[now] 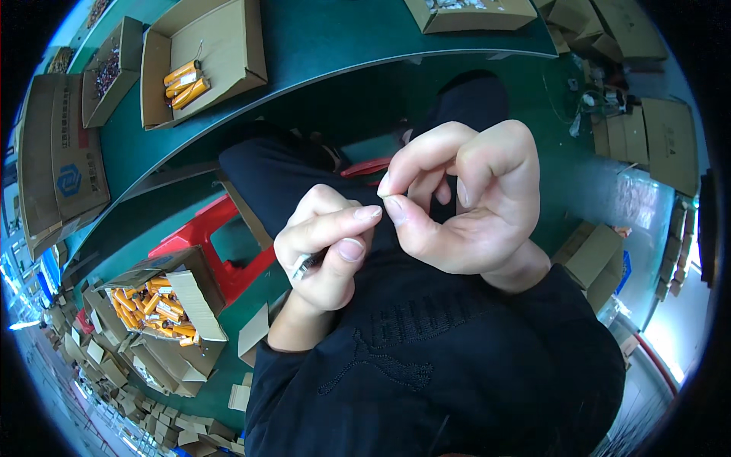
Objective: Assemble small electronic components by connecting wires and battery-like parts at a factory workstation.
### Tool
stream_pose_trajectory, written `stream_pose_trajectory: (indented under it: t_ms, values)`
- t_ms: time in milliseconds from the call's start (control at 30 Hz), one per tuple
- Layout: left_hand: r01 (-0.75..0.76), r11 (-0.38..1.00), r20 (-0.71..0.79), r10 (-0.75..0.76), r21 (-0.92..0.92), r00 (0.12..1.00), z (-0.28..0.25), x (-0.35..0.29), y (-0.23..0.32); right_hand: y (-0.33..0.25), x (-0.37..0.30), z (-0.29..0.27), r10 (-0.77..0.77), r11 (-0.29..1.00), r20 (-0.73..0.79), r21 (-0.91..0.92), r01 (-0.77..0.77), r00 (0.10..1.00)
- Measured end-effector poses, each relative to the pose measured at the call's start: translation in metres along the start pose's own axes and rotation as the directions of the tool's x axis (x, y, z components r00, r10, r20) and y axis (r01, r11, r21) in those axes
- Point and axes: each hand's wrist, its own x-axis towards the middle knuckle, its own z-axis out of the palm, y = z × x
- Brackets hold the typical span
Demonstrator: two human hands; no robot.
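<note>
My left hand point(324, 247) is closed in front of my chest, thumb against the index finger. From the side of its curled fingers pokes a small dark and silver piece point(304, 266); its kind is not clear. My right hand point(476, 198) is raised just beside it, the thumb and index fingertips pinched together. Whatever lies in that pinch, if anything, is too small to make out. The fingertips of both hands are close but apart. Both hands are over my lap, away from the green table point(335, 38).
On the table stand a cardboard tray point(251, 46) with a few orange cylinders point(186, 84), and another tray point(472, 19). A red stool point(247, 274) is at my left, beside a carton point(202, 301) full of orange cylinders. More cartons point(662, 145) stand at the right.
</note>
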Motion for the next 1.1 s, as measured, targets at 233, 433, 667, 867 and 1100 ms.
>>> stream_pose_trajectory:
  t_ms: [233,433,667,867,1100]
  values:
    - [0.157,0.822,0.045,-0.158,-0.548,0.986,0.002,0.008,-0.008,0.008,0.003,-0.003,0.063,0.994,-0.003,0.086,-0.062,0.998]
    - [0.321,0.744,0.162,-0.281,-0.585,0.946,-0.008,0.011,-0.007,0.019,0.003,-0.015,0.121,0.991,-0.013,-0.053,-0.121,0.993]
    - [0.355,0.659,0.173,-0.327,-0.663,0.929,-0.009,0.015,-0.012,0.032,0.003,-0.023,0.181,0.947,0.005,-0.271,-0.173,0.984]
    - [0.32,0.49,0.129,-0.384,-0.811,0.914,-0.001,0.02,-0.015,0.038,0.002,-0.023,0.23,0.955,-0.036,-0.185,-0.232,0.973]
    - [0.259,0.603,0.011,-0.382,-0.755,0.924,0.014,0.017,-0.02,0.033,0.002,-0.023,-0.11,0.955,0.093,0.287,0.079,0.99]
